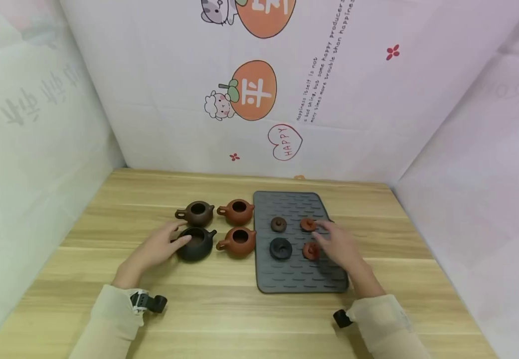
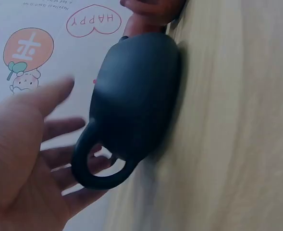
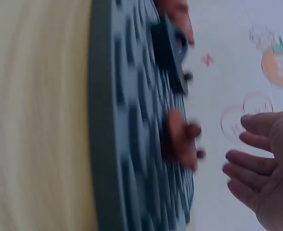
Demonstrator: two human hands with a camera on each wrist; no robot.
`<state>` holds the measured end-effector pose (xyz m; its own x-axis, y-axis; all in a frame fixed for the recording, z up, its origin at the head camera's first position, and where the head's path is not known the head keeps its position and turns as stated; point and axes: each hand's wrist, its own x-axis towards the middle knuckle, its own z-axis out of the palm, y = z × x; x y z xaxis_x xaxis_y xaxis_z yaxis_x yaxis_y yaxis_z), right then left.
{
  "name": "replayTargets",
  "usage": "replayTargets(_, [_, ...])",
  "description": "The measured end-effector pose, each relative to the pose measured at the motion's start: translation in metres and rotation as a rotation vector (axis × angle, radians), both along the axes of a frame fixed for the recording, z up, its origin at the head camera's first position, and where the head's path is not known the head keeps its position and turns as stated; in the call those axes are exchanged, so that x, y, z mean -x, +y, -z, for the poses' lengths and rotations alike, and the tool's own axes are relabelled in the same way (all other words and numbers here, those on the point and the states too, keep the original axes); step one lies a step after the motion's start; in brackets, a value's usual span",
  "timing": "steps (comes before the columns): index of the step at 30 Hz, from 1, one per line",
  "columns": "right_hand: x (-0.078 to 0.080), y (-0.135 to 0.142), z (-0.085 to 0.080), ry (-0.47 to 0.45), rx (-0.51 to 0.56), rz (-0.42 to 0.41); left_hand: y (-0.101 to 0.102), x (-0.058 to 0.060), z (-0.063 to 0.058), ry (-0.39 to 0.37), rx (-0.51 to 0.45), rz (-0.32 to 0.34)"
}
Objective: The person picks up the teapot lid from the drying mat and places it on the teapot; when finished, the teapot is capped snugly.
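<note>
My left hand (image 1: 162, 243) hovers at the black teapot (image 1: 195, 248), thumb over its rim in the head view. In the left wrist view the fingers (image 2: 59, 126) spread loosely behind the teapot's looped handle (image 2: 100, 178). A dark brown teapot (image 1: 202, 219) stands just behind it. Over the right part of the grey mat, my right hand (image 1: 337, 244) has thumb and fingers apart near two reddish-brown lids, the far one (image 1: 307, 225) and the near one (image 1: 309, 251). Nothing is between those fingers. A dark brown lid (image 1: 278, 222) and a black lid (image 1: 280, 249) lie left of them.
Two reddish-brown lidless teapots, one at the back (image 1: 241, 215) and one in front (image 1: 243, 245), stand between the dark pots and the ribbed grey mat (image 1: 286, 279). The wooden table (image 1: 205, 319) is enclosed by white printed cloth walls (image 1: 169, 99) at the back and sides.
</note>
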<state>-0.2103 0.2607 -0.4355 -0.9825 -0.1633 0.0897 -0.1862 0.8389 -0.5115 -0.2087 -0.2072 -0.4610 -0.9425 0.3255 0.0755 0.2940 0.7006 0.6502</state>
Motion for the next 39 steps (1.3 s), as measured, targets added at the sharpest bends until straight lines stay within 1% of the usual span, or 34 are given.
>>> replayTargets(3, [-0.004,-0.019,0.0,-0.024,0.053,-0.057,0.003,-0.001,0.004,-0.017,-0.009,0.034])
replayTargets(7, [-0.005,-0.038,0.004,-0.079,0.102,-0.126,0.003,-0.002,0.008,-0.04,-0.028,0.025])
replayTargets(12, [-0.001,-0.051,0.008,-0.13,0.111,-0.162,0.003,-0.001,0.008,-0.04,-0.073,0.014])
replayTargets(18, [0.006,-0.057,0.015,-0.17,0.1,-0.148,0.002,0.003,0.009,-0.041,-0.095,0.002])
replayTargets(23, [0.009,-0.06,0.015,-0.148,0.113,-0.124,0.003,0.005,0.009,-0.033,-0.122,-0.01])
replayTargets(27, [0.009,-0.059,0.014,-0.138,0.139,-0.115,0.003,0.004,0.011,-0.03,-0.142,-0.017])
replayTargets(30, [0.007,-0.059,0.011,-0.126,0.167,-0.111,0.003,0.002,0.014,-0.038,-0.152,-0.02])
replayTargets(33, [0.005,-0.065,0.004,-0.1,0.19,-0.121,0.002,-0.001,0.017,-0.044,-0.158,-0.027])
replayTargets(39, [0.003,-0.09,-0.016,-0.092,0.223,-0.14,0.002,-0.003,0.021,-0.059,-0.162,-0.038])
